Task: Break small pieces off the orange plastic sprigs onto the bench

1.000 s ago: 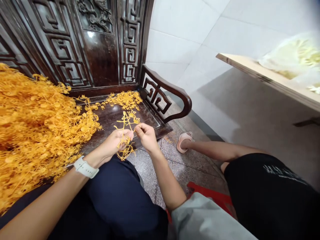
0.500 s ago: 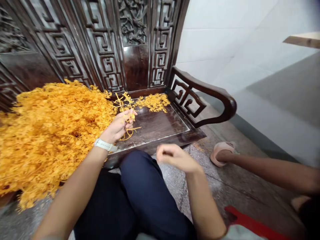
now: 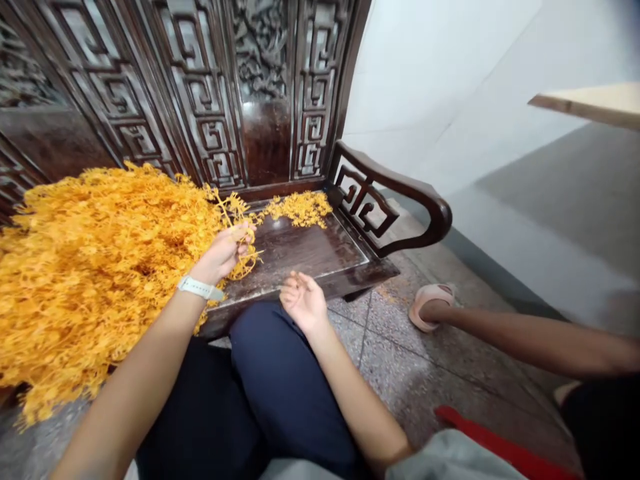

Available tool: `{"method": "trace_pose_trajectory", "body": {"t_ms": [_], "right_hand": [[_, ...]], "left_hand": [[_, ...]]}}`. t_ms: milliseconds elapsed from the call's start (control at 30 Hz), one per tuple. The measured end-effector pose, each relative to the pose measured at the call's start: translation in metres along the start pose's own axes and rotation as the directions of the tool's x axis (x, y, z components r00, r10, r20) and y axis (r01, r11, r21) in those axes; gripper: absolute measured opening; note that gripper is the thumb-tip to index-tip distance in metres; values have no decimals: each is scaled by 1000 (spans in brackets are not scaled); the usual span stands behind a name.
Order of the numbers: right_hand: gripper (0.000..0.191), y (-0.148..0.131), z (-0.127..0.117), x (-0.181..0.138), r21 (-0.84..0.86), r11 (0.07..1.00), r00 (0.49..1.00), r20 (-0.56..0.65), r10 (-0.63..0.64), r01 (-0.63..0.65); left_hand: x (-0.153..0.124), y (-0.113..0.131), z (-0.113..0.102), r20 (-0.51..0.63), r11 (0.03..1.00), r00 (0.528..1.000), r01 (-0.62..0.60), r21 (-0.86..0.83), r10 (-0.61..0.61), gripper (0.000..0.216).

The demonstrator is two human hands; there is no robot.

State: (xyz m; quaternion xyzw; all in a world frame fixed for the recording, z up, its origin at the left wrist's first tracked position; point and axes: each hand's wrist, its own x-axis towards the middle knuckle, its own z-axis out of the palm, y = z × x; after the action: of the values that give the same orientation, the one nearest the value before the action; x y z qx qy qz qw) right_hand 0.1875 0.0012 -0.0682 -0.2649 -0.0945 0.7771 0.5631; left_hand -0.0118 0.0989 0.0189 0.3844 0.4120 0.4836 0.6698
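My left hand (image 3: 227, 248), with a pale watch at the wrist, is closed around a yellow plastic sprig (image 3: 245, 265) whose thin stems stick out above and below the fingers. It is just right of a large heap of yellow plastic sprigs (image 3: 115, 267) on the dark wooden bench (image 3: 300, 257). My right hand (image 3: 304, 300) is over my knee by the seat's front edge, palm up with loosely curled fingers apart and nothing in it. Toward the back of the seat lies a small flat pile of yellow sprigs (image 3: 300, 208).
The bench has a carved backrest (image 3: 267, 140) and a curved armrest (image 3: 415, 200) on the right. Another person's leg and pink slipper (image 3: 431, 307) are on the tiled floor at right. A red object (image 3: 495, 447) lies low right, and a wooden board edge (image 3: 590, 110) juts in above.
My right hand has moved left toward the bench, its curled fingers loosening and the palm turning up. My left hand keeps its hold on the sprig. The view has shifted slightly.
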Motion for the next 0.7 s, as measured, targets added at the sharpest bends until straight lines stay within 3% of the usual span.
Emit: {"method": "trace_pose_trajectory", "body": {"t_ms": [67, 133, 233, 333, 533, 700], "right_hand": [[6, -5, 1, -6, 52, 997, 997, -29, 65, -64], [10, -10, 6, -7, -17, 999, 998, -35, 46, -47], [25, -15, 18, -3, -191, 975, 992, -32, -121, 113], [41, -18, 29, 1, -357, 889, 955, 28, -297, 287], [39, -21, 33, 10, -632, 661, 907, 190, -376, 406], [42, -17, 30, 11, -698, 597, 910, 212, -357, 396]], "left_hand": [[2, -8, 4, 9, 999, 1000, 28, 43, -28, 10], [1, -14, 11, 45, 995, 996, 70, 77, -73, 11], [-4, -16, 22, 151, 987, 983, 87, 137, -107, 14], [-11, -13, 32, 219, 976, 971, 46, 214, -93, 15], [-17, -16, 40, 214, 951, 971, 38, 306, -107, 15], [-16, -27, 40, 166, 946, 985, -12, 323, -44, 11]]}}
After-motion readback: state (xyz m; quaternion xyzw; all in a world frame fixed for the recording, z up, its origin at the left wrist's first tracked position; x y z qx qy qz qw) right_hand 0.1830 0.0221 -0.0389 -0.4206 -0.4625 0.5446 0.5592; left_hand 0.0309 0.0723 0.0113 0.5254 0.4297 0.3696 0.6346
